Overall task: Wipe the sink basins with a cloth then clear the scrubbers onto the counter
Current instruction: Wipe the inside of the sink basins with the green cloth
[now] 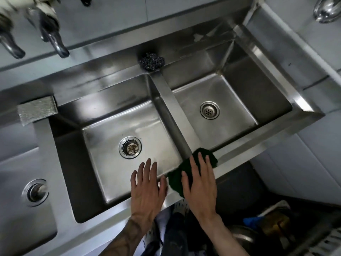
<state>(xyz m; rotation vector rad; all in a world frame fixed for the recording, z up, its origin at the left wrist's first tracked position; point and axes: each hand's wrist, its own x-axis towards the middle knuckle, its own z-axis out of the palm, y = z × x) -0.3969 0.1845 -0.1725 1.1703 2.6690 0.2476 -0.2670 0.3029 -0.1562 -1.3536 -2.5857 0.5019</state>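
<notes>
Right hand (200, 185) flattens green cloth (177, 179) on sink's front rim (239, 159).

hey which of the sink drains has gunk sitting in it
The drain in the left basin: its strainer holds brownish debris. The right basin's drain shows clean holes, and the drain at far left shows no debris.

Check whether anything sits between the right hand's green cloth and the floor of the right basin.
Nothing visible does. The green cloth lies under the right hand on the front rim at the divider, and the right basin beyond it holds only its drain.
</notes>
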